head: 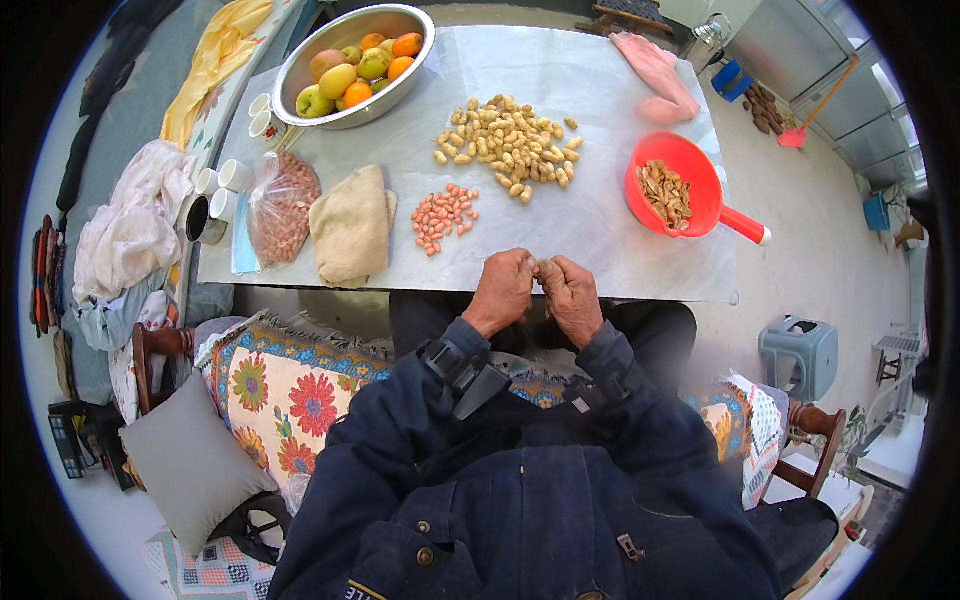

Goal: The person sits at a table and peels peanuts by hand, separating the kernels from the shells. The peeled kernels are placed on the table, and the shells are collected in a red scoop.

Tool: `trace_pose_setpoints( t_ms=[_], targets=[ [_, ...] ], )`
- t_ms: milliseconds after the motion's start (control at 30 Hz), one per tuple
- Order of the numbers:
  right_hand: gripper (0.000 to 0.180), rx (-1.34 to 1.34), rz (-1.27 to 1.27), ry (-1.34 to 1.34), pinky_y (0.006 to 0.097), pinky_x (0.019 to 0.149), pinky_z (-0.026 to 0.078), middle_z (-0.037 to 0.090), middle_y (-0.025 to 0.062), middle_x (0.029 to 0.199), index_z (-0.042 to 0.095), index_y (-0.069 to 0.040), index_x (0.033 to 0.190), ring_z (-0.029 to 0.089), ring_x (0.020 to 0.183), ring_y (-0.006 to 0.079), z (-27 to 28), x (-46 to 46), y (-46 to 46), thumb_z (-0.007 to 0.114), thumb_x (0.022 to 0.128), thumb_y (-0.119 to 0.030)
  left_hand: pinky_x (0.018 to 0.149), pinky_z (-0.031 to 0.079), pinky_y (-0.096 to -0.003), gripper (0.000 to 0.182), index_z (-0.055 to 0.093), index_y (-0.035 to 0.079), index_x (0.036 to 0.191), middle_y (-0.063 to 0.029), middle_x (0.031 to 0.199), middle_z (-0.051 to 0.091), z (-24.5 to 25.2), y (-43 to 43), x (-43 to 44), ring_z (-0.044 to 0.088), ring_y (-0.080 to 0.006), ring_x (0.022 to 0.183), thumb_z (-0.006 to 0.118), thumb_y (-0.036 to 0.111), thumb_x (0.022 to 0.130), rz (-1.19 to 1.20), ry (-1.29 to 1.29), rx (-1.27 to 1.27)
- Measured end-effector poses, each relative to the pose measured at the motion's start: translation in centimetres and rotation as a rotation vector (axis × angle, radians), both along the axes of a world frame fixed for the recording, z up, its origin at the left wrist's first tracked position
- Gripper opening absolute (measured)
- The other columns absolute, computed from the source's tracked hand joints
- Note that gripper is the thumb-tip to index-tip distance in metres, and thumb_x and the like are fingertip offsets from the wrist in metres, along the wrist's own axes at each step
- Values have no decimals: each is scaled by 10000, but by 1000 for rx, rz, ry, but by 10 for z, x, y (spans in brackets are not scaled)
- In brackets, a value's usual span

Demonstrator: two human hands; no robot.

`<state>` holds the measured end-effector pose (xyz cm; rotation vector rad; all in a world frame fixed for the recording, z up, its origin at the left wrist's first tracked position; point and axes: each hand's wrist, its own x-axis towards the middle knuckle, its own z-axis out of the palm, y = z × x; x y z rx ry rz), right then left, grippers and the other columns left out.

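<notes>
My left hand [504, 289] and my right hand [571, 298] meet at the table's near edge, fingertips pinched together. Between them is a small peanut [541, 267], mostly hidden by the fingers; whether its shell is whole I cannot tell. Ahead of the hands lies a heap of unshelled peanuts [514, 139]. To the left of that heap is a smaller pile of pink shelled kernels [445, 217]. A red plastic ladle [705, 214] with a long handle stands to the right, holding broken peanut shells [664, 193].
On the table's left are a folded beige cloth [349, 229], a plastic bag of peanut kernels [283, 210], white cups [235, 175] and a steel basin [416, 71] of fruit. A pink cloth [658, 79] lies at the far right corner. A grey stool [801, 356] stands on the floor.
</notes>
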<state>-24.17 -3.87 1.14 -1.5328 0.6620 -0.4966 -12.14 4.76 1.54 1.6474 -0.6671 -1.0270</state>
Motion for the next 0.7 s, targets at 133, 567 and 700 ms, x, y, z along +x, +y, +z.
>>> trace_pose_setpoints(
  t_ms=[133,567,700],
  targets=[
    [324,360,1,-41,238,491,400,517,-15,656,620,-27,881,457,549,61,-6,0,-9,536,1058,-284,381,477,-251,218,621,-32,913,-36,672,591,-6,-15,-3,568,-104,466,525,134,1016,113,236,-78],
    [357,491,-102,-25,238,439,411,475,-31,637,608,-24,907,447,489,63,-7,-2,-26,566,1038,-353,520,545,-251,158,644,-54,1042,-72,798,650,-7,-19,-3,627,-110,622,618,65,940,111,168,-201],
    [357,421,-78,-5,231,438,401,477,-32,638,590,-44,849,445,491,56,-6,-5,-24,571,1037,-347,535,549,-245,147,639,-50,1031,-67,824,661,-5,-19,-3,645,-109,671,631,74,952,31,106,-205]
  ],
)
